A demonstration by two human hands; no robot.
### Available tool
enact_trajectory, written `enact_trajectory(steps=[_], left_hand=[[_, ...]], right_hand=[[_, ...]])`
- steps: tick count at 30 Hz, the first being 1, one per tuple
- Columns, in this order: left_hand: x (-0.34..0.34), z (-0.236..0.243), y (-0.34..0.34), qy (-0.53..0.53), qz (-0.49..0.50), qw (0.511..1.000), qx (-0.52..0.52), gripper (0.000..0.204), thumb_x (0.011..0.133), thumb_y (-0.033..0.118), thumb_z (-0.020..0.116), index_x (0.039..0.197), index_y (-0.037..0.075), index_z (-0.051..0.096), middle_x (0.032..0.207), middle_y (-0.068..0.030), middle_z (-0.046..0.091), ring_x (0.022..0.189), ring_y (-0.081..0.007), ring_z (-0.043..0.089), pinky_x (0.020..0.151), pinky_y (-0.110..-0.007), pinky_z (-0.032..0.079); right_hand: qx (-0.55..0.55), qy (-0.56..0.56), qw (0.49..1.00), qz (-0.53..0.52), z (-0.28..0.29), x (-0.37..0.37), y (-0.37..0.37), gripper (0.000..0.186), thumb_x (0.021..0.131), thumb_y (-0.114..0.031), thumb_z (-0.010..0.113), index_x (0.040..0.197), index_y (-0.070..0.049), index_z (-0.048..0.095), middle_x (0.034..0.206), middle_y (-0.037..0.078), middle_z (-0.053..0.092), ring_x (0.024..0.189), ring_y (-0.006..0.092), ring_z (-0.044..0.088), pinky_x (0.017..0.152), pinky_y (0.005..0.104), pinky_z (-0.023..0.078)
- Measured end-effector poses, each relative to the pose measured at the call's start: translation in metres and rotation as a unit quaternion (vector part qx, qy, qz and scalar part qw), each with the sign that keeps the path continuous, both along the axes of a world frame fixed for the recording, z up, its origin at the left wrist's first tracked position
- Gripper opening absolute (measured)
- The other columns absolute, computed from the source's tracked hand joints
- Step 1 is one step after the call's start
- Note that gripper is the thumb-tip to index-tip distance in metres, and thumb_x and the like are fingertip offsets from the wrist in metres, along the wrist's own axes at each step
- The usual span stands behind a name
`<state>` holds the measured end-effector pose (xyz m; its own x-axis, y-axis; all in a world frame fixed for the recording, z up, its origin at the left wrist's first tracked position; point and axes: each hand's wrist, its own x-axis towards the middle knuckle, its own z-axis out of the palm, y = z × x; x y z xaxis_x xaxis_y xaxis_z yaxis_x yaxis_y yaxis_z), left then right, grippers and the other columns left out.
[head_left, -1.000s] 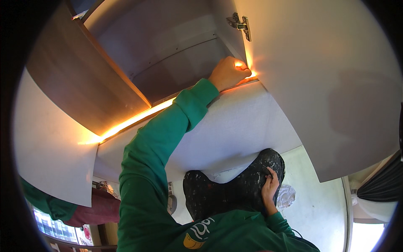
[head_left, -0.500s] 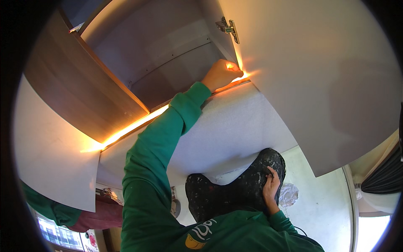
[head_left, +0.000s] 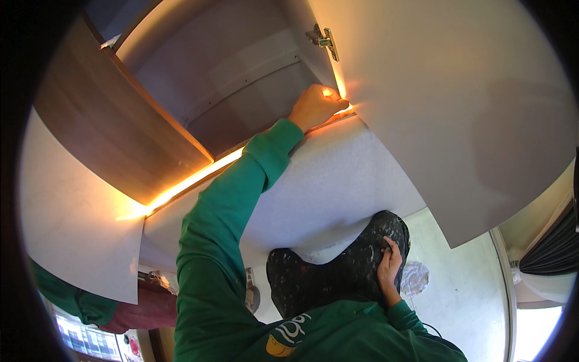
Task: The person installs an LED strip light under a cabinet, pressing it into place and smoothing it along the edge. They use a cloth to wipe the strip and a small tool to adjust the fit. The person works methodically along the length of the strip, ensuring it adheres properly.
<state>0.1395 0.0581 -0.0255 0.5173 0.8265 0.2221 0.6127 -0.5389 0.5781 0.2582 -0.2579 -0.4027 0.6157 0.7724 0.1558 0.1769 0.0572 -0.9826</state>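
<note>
My left hand [head_left: 318, 107] reaches up to the right corner of the open cabinet. Its fingers are closed at the end of a glowing LED light strip [head_left: 196, 176] that runs along the cabinet's lower front edge. Orange light shows between and around the fingers, and the fingertips hide part of the strip. My right hand [head_left: 390, 263] rests on my right knee, its fingers laid along the paint-spotted black trousers [head_left: 338, 280]; no object shows in it.
A white cabinet door [head_left: 470, 120] hangs open at right on a metal hinge [head_left: 327, 43]. Brown wood panelling [head_left: 114, 120] and another pale door [head_left: 78, 211] are at left. Crumpled clear plastic [head_left: 415, 278] lies on the floor. A green sleeve [head_left: 84, 298] shows at lower left.
The view has shifted slightly, and the right door's lower corner sits a little higher and further left. Both hands keep nearly the same places.
</note>
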Motion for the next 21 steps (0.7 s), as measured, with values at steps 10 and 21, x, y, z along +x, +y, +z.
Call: enact_trajectory(steps=[10,21], left_hand=[[-0.007,-0.012,0.019,-0.024,-0.031,0.999,0.003,0.035,0.091,0.030,0.067,0.101,-0.002,0.078,0.086,-0.0058,0.072,0.078,-0.0149,0.063,0.072,-0.035,0.052],[-0.020,-0.009,-0.016,-0.011,-0.060,0.989,0.134,0.035,0.097,0.018,0.067,0.125,-0.002,0.073,0.101,-0.0150,0.079,0.082,-0.0207,0.073,0.076,-0.038,0.056]], right_hand=[[0.010,0.015,1.000,0.000,-0.002,0.000,0.002,0.037,0.101,0.006,0.044,0.127,-0.001,0.070,0.110,0.015,0.074,0.088,0.0215,0.068,0.085,0.0334,0.055],[0.002,0.000,1.000,0.007,0.001,-0.001,0.001,0.038,0.099,0.007,0.045,0.127,-0.001,0.070,0.109,0.015,0.074,0.089,0.0218,0.068,0.085,0.0337,0.055]])
